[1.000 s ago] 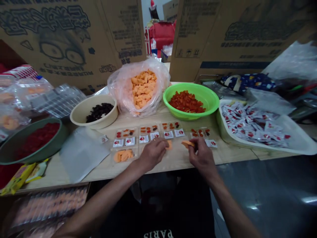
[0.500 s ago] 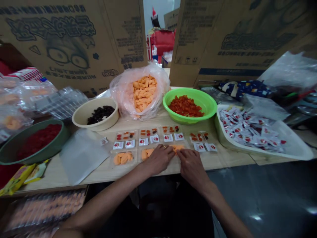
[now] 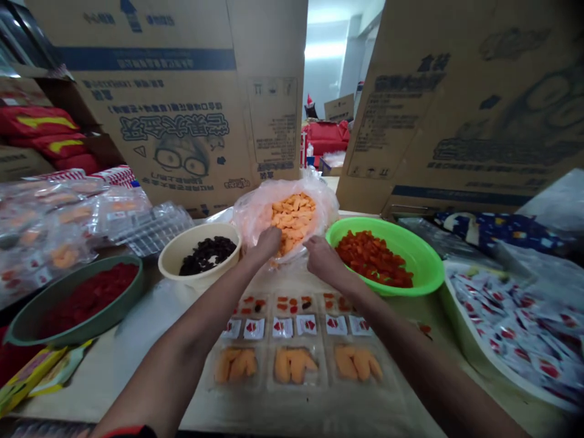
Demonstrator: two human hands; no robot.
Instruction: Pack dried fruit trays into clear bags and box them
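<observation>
My left hand (image 3: 267, 243) and my right hand (image 3: 322, 258) both reach forward to the lower edge of a transparent plastic bag (image 3: 253, 216) heaped with orange dried fruit pieces (image 3: 294, 222). My left fingers touch the bag near the pieces. My right hand sits between the bag and a green bowl (image 3: 426, 274) of red-orange dried fruit (image 3: 374, 258). Whether either hand holds a piece is hidden. Below my forearms lie three transparent compartment trays (image 3: 294, 365), holding orange pieces, white-and-red sachets (image 3: 283, 327) and small dark and red bits.
A cream bowl (image 3: 228, 240) of dark dried fruit stands left of the bag, and a dark green bowl (image 3: 100, 319) of red fruit further left. A white tray (image 3: 469, 347) of sachets lies right. Sealed packs (image 3: 50, 228) are stacked at left. Cardboard boxes stand behind the wooden table (image 3: 91, 389).
Both hands have moved from the trays forward to the bag. The third tray's lower compartment now holds orange pieces. The view has tilted upward and moved closer to the bag.
</observation>
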